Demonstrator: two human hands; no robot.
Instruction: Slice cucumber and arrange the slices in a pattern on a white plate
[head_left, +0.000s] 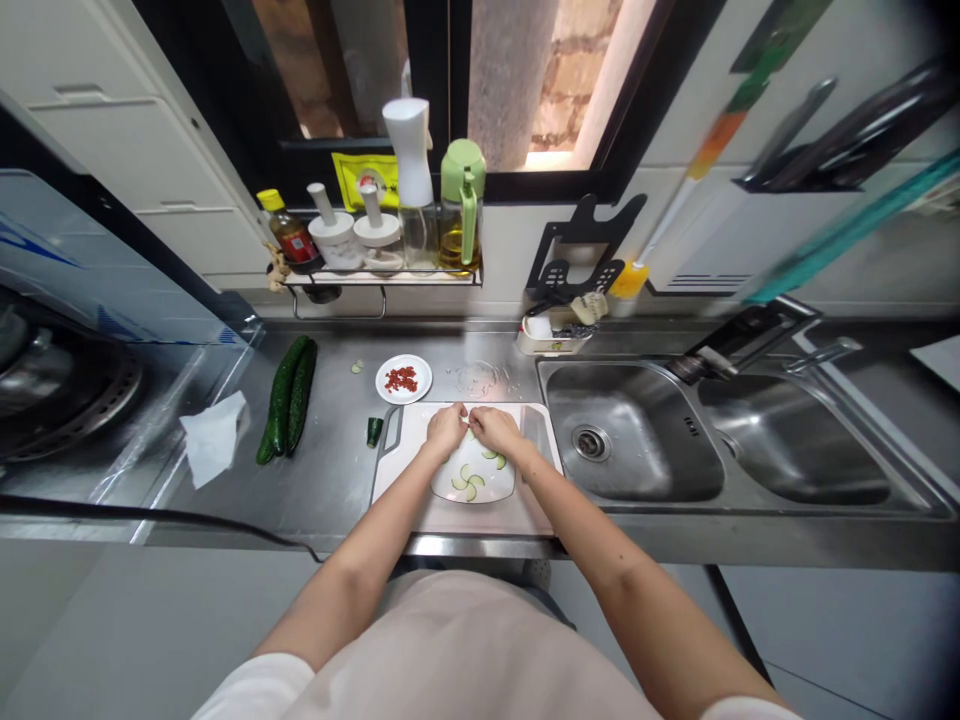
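A white plate [491, 485] with a dark rim rests on a pale cutting board [442, 518]. Thin cucumber slices [469, 482] form a pinwheel near the plate's front, and more slices [495, 458] lie at its right side. Over the far part of the plate, my left hand [448, 430] and my right hand [493, 428] meet with fingertips pinched close together. Whatever sits between the fingers is too small and covered to make out. The hands hide the plate's far edge.
Left of the board are a cucumber end [374, 432], whole cucumbers [288, 400] and a paper towel [215, 437]. Behind it stands a small plate [382, 383] of chopped red pieces. A double sink [637, 480] lies right; a condiment rack [420, 278] hangs behind.
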